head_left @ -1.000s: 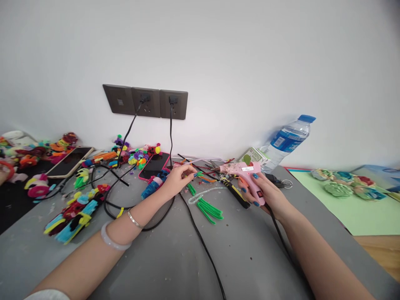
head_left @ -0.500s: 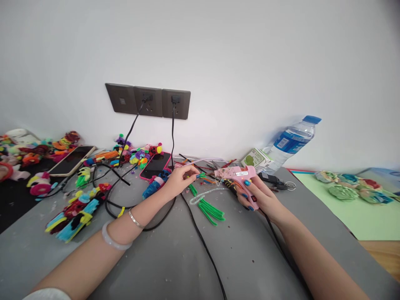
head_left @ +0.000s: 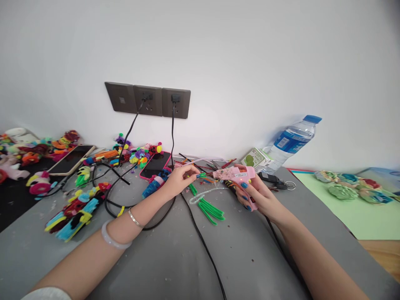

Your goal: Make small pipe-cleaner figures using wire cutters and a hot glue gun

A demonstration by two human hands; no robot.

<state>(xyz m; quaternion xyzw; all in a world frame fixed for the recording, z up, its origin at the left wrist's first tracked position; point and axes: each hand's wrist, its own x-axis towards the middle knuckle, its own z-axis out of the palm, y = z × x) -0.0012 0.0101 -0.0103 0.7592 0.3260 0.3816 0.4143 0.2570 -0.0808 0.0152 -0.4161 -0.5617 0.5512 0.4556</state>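
Note:
My right hand [head_left: 258, 192] grips a pink glue gun [head_left: 234, 173] by its handle, with the nozzle pointing left. A black cord runs down from the handle. Between the thumb and fingertips of my left hand [head_left: 181, 179] is a small green pipe cleaner piece [head_left: 202, 175], close to the nozzle and partly hidden by the fingers. On the table below, several green pipe cleaners [head_left: 211, 212] lie in a bundle beside a looped string of clear beads [head_left: 200, 196]. Black-and-yellow handles [head_left: 230, 186] of a tool show under the glue gun.
Black cables [head_left: 200, 237] cross the grey table from the wall sockets [head_left: 148, 100]. Phones [head_left: 155, 165] and colourful pipe cleaner figures [head_left: 78, 210] lie left. To the right are a tilted water bottle [head_left: 290, 143], a juice carton [head_left: 256, 158], keys [head_left: 278, 181] and green paper [head_left: 346, 208] holding fabric-like flowers.
The glue gun in my right hand has tipped and shifted very slightly to the left. My left hand has stayed in nearly the same place with the green piece.

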